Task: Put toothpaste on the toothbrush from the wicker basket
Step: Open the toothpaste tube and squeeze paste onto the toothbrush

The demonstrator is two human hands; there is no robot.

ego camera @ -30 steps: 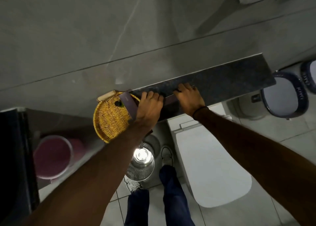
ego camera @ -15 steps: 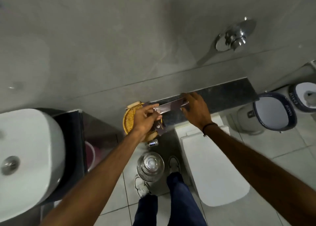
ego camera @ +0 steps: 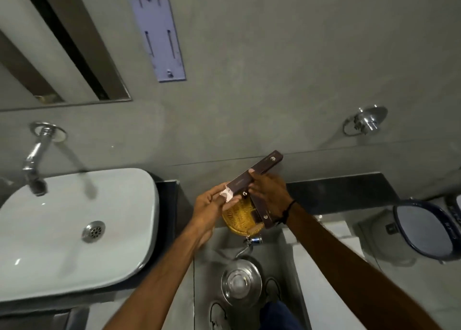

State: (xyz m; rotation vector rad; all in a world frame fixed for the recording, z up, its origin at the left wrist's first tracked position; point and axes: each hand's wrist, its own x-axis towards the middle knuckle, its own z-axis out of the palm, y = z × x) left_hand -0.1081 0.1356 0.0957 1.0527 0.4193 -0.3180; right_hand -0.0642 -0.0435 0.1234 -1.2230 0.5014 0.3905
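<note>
— What might slip?
— My left hand (ego camera: 212,205) pinches the brown carton (ego camera: 252,177)'s open end; right hand (ego camera: 268,196) wraps its middle, above the wicker basket (ego camera: 239,217). Tilt it, contents drop out.
— Toothbrush?
— Can't see it.

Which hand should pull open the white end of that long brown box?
Probably the left. The left hand already has its fingers at the white end flap of the brown box, while the right hand grips the box's middle above the wicker basket, steadying it.
</note>
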